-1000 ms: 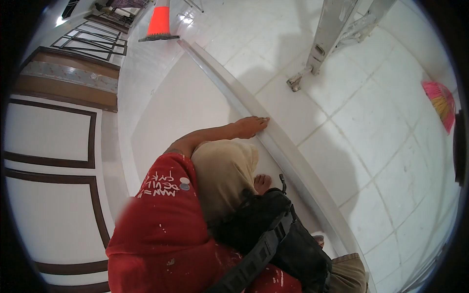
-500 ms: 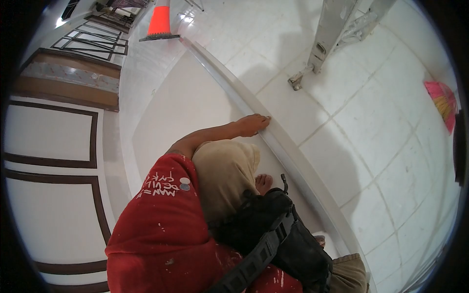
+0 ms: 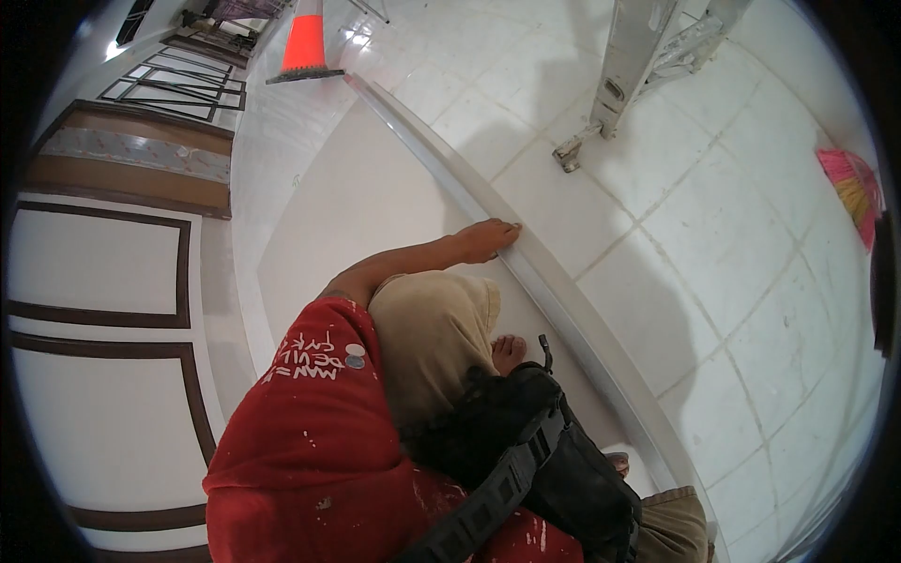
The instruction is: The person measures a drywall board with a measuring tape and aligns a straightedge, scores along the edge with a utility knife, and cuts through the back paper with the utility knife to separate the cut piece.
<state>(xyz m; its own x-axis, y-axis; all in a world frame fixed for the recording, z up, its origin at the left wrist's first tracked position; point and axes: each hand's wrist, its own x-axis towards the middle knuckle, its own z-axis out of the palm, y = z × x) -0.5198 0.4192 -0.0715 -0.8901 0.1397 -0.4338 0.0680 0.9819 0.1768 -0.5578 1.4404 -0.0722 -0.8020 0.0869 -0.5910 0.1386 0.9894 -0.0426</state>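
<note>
My left hand (image 3: 488,241) reaches out from the red, paint-specked sleeve (image 3: 310,375) and rests on the long pale ledge edge (image 3: 549,296). Its fingers are curled together against the top of that edge. Whatever they hold, if anything, is hidden. My right hand does not show. Below the arm are my knee in tan trousers (image 3: 432,328) and a bare foot (image 3: 509,353). A black bag (image 3: 582,469) with a wide strap lies across my lap.
An orange cone (image 3: 305,42) stands at the ledge's far end. Metal ladder legs (image 3: 624,80) rest on the white tiles (image 3: 648,281). A pink and yellow bundle (image 3: 852,192) lies at far right. Dark-framed white panels (image 3: 103,258) line the left side.
The view has shifted very slightly. My left hand stays at almost the same spot on the ledge edge, fingers still curled.
</note>
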